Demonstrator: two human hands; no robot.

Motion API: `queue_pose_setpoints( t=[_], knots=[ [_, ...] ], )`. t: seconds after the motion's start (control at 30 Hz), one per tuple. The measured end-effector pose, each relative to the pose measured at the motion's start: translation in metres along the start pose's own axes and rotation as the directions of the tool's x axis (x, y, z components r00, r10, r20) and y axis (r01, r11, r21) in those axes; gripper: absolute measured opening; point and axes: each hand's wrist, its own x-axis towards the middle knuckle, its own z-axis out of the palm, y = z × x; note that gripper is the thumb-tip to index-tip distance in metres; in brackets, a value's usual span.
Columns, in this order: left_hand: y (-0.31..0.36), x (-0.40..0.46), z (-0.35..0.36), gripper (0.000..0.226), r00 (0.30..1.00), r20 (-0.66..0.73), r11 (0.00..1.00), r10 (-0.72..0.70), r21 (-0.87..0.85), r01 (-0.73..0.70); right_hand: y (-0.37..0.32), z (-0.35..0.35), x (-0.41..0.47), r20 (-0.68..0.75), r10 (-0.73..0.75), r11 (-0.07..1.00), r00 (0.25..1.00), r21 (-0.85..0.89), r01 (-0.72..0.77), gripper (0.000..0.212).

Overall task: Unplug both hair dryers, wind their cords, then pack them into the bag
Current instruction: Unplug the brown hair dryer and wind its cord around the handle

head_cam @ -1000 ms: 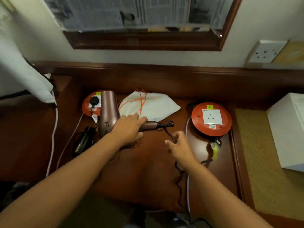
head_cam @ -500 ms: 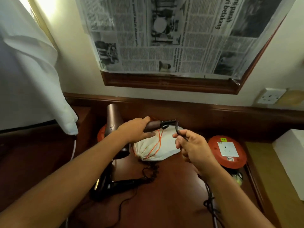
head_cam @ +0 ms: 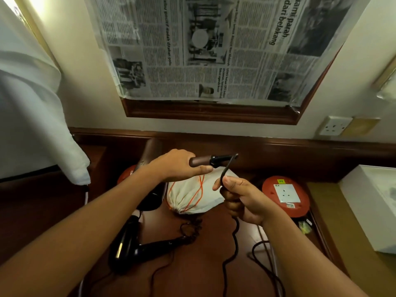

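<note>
My left hand (head_cam: 177, 167) grips the handle of a brown hair dryer (head_cam: 150, 155), held up above the desk with its barrel pointing away from me. Its dark cord (head_cam: 235, 236) leaves the handle end and runs through my right hand (head_cam: 242, 198), which grips it just below the handle. A black hair dryer (head_cam: 137, 249) lies on the wooden desk below my left forearm, its cord coiled beside it. The white drawstring bag (head_cam: 192, 200) with orange strings lies on the desk between my hands.
Two red round socket reels sit on the desk, one at the right (head_cam: 286, 196) and one at the left (head_cam: 126, 176) partly behind my arm. A white box (head_cam: 372, 206) stands at the far right. A wall socket (head_cam: 334, 125) and a newspaper-covered frame (head_cam: 214, 50) are above.
The view tilted upward. My left hand lifted the brown dryer off the desk, and my right hand took hold of its cord and rose with it.
</note>
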Motion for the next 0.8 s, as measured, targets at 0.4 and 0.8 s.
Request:
queue_pose_setpoints(
  t=[0.4, 0.8],
  knots=[
    [0.039, -0.009, 0.004, 0.071, 0.999, -0.005, 0.984, 0.047, 0.170, -0.046, -0.045, -0.065, 0.004, 0.082, 0.188, 0.939, 0.979, -0.307, -0.155, 0.021],
    [0.055, -0.016, -0.006, 0.065, 0.998, -0.004, 0.924, 0.057, 0.379, -0.051, -0.104, -0.074, -0.001, -0.117, -0.051, 0.429, 0.992, -0.899, -0.084, 0.025]
  ],
)
